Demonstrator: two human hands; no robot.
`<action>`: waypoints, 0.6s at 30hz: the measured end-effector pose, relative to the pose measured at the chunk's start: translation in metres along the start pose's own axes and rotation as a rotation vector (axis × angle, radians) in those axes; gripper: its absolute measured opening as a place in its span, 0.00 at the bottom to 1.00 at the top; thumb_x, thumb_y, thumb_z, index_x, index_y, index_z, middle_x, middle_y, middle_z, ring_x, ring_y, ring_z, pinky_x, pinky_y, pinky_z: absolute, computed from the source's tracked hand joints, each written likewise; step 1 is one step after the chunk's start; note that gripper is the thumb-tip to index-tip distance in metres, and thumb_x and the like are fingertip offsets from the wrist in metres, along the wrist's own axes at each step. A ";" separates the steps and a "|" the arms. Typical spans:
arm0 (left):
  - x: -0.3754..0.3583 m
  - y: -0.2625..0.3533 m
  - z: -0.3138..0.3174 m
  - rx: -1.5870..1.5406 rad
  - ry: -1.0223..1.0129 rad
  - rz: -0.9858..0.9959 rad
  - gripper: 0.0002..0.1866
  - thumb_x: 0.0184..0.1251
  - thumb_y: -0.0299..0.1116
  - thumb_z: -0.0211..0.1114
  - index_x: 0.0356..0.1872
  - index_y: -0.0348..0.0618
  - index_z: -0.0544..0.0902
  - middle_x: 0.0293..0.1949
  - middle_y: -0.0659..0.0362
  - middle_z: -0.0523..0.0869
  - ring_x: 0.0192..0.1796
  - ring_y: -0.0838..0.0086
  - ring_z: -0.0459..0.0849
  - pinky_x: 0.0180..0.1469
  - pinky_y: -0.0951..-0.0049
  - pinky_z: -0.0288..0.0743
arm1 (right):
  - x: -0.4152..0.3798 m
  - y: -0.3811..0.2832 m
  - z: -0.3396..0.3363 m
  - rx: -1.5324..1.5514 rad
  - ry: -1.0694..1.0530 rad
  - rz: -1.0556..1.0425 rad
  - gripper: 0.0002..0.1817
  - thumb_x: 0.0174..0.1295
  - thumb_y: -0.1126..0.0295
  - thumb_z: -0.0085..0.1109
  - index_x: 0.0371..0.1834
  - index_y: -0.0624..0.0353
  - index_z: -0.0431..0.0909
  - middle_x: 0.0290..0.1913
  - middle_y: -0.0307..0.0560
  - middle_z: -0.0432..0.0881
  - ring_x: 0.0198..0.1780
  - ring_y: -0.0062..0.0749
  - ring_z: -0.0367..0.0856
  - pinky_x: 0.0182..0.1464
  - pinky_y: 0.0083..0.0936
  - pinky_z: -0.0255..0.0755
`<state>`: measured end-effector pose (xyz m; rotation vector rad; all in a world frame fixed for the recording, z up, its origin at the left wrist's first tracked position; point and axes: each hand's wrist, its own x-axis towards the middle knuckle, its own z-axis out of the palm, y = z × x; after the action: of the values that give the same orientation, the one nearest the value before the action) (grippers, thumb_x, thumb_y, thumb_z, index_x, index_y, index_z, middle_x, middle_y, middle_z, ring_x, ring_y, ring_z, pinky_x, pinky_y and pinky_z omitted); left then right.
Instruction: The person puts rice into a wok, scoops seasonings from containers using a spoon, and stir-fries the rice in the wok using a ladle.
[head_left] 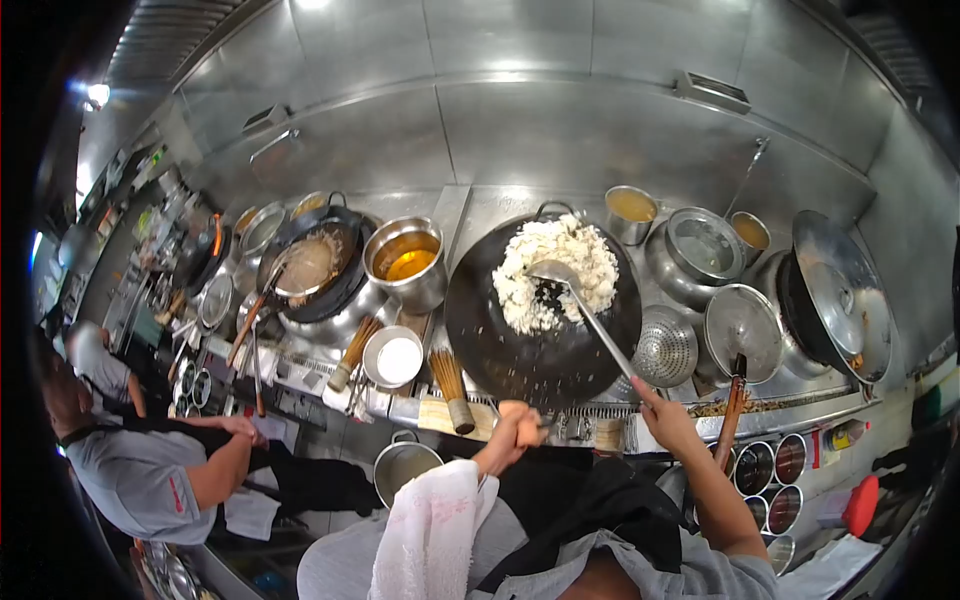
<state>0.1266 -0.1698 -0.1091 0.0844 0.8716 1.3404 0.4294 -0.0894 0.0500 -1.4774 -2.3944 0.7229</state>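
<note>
Right hand (664,418) clamped on the long steel ladle (580,295), left hand (520,425) gripping the big black wok (545,340) by its handle — white rice (555,268) heaped at the far side, loose and seemingly mid-fry, not yet served.

Bright overhead kitchen light, glare on the steel wall (560,130), heavy fisheye bending, black vignetted corners.
</note>
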 end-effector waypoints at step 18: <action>0.026 0.014 -0.001 -0.151 -0.241 0.045 0.04 0.63 0.32 0.60 0.33 0.47 0.74 0.31 0.57 0.80 0.32 0.66 0.81 0.35 0.57 0.82 | 0.003 -0.007 0.024 -0.122 0.070 0.022 0.30 0.65 0.68 0.53 0.72 0.33 0.65 0.31 0.64 0.81 0.33 0.61 0.81 0.35 0.50 0.74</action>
<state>0.1137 -0.1440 -0.1158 0.1455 0.5665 1.4006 0.4121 -0.0965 0.0335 -1.5503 -2.4108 0.5287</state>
